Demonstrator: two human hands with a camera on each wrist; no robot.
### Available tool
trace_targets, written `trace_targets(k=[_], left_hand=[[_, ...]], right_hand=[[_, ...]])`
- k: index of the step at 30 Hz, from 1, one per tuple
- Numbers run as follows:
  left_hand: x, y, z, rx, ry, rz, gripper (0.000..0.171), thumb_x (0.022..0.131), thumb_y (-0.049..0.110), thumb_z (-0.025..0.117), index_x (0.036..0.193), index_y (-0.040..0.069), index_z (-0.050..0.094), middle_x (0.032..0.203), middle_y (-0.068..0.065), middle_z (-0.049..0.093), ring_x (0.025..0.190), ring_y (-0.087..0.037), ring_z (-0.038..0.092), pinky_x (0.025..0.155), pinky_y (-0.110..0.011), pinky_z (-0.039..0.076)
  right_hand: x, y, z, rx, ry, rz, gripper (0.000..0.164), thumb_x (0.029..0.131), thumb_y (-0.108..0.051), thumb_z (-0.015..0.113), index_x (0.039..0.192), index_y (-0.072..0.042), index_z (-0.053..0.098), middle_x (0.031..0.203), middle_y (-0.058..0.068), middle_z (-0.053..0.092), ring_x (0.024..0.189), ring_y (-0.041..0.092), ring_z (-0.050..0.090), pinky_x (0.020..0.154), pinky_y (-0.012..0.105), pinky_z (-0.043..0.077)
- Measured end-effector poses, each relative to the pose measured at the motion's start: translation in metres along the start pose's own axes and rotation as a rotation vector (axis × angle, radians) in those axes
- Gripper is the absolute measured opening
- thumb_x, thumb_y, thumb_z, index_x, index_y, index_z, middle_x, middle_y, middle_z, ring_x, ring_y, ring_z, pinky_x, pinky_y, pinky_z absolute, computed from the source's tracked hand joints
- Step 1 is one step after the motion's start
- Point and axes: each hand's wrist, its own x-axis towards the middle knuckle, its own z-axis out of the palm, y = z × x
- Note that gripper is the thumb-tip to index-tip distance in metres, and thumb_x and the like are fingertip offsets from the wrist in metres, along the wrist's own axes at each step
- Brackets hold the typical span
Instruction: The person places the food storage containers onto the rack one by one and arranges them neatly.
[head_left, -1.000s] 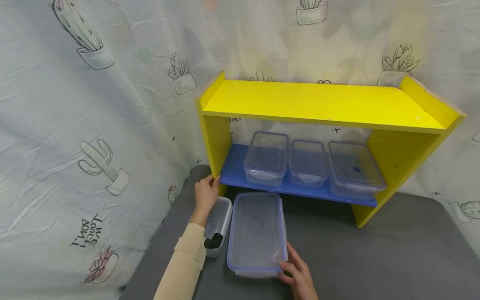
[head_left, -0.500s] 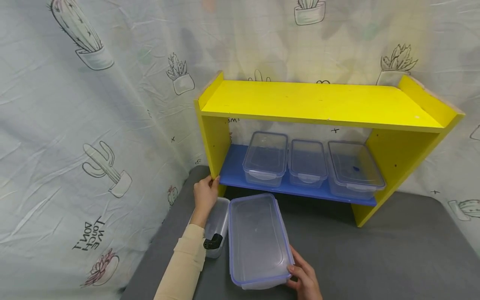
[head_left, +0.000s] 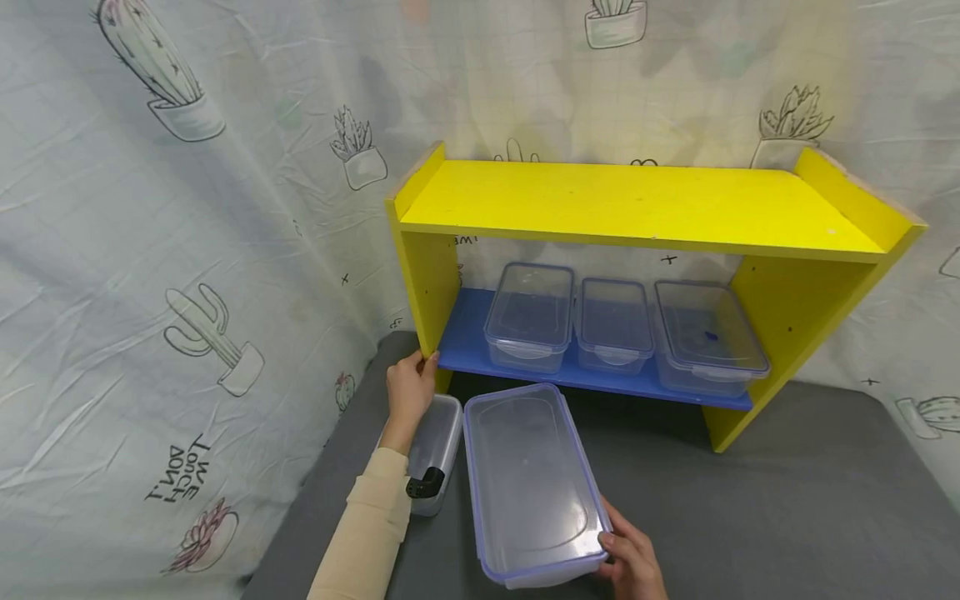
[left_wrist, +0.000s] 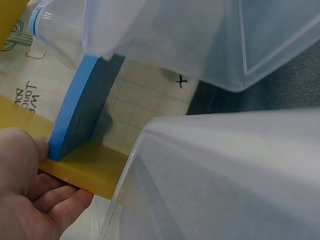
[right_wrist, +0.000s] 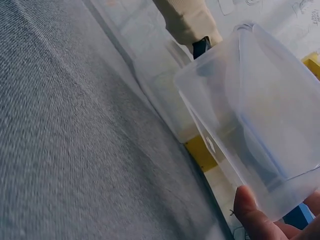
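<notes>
In the head view, my left hand (head_left: 410, 390) grips the front edge of the yellow side panel (head_left: 422, 292). Its thumb lies beside the blue shelf board's corner (left_wrist: 75, 115) in the left wrist view, with the fingers curled behind the panel. My right hand (head_left: 633, 554) holds a large clear food container (head_left: 532, 483) with a blue-rimmed lid by its near right corner. That container is tilted and raised off the table, as the right wrist view shows. Beside it on the left, a smaller clear container (head_left: 437, 446) stands on the table, partly hidden by my left forearm.
Three lidded clear containers, a left one (head_left: 531, 312), a middle one (head_left: 617, 321) and a right one (head_left: 708, 333), stand in a row on the blue shelf board. Above them runs a yellow top board (head_left: 615, 200). Dark grey cloth (head_left: 810, 508) covers the table, with a cactus-print curtain behind.
The near end of the large container has swung right and toward me, along with my right hand. My left hand keeps its grip on the side panel.
</notes>
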Motion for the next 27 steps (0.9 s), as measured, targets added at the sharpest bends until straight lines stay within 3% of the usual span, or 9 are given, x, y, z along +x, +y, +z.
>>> trace_targets(k=[9, 15, 19, 24, 27], left_hand=[[0.000, 0.001, 0.001, -0.002, -0.005, 0.007, 0.026, 0.095, 0.027, 0.064, 0.086, 0.004, 0.072, 0.060, -0.009, 0.062, 0.048, -0.016, 0.045, 0.047, -0.028, 0.035], [0.000, -0.001, 0.001, -0.006, -0.008, 0.003, 0.026, 0.095, 0.026, 0.063, 0.086, 0.003, 0.072, 0.063, -0.011, 0.065, 0.048, -0.017, 0.047, 0.048, -0.028, 0.037], [0.000, -0.001, 0.002, 0.003, -0.007, 0.018, 0.026, 0.095, 0.026, 0.064, 0.086, 0.003, 0.072, 0.062, -0.010, 0.065, 0.048, -0.017, 0.047, 0.048, -0.028, 0.037], [0.000, -0.002, 0.002, 0.010, -0.005, 0.022, 0.027, 0.095, 0.026, 0.063, 0.084, 0.003, 0.071, 0.061, -0.011, 0.063, 0.048, -0.019, 0.047, 0.048, -0.029, 0.037], [0.000, -0.002, 0.002, 0.017, -0.003, 0.012, 0.027, 0.095, 0.027, 0.063, 0.084, 0.003, 0.071, 0.062, -0.011, 0.065, 0.049, -0.020, 0.048, 0.049, -0.029, 0.038]], right_hand=[[-0.009, -0.010, -0.013, 0.062, -0.050, -0.040, 0.061, 0.093, 0.001, 0.026, 0.136, -0.031, 0.055, 0.131, -0.013, 0.061, 0.106, 0.010, 0.064, 0.076, 0.037, 0.057], [-0.011, -0.020, -0.019, 0.122, -0.160, -0.113, 0.067, 0.091, 0.005, 0.018, 0.141, -0.025, 0.050, 0.135, -0.007, 0.059, 0.111, 0.012, 0.063, 0.080, 0.034, 0.057], [-0.014, -0.030, -0.019, 0.151, -0.204, -0.094, 0.069, 0.091, 0.004, 0.016, 0.143, -0.026, 0.048, 0.137, -0.007, 0.057, 0.117, 0.010, 0.059, 0.087, 0.032, 0.055], [-0.020, -0.039, -0.018, 0.087, -0.153, -0.050, 0.068, 0.092, 0.004, 0.017, 0.142, -0.030, 0.049, 0.133, -0.009, 0.060, 0.113, 0.009, 0.061, 0.087, 0.030, 0.054], [-0.023, -0.044, -0.020, 0.103, -0.167, -0.053, 0.069, 0.093, 0.005, 0.016, 0.143, -0.029, 0.048, 0.134, -0.007, 0.060, 0.112, 0.011, 0.062, 0.087, 0.029, 0.054]])
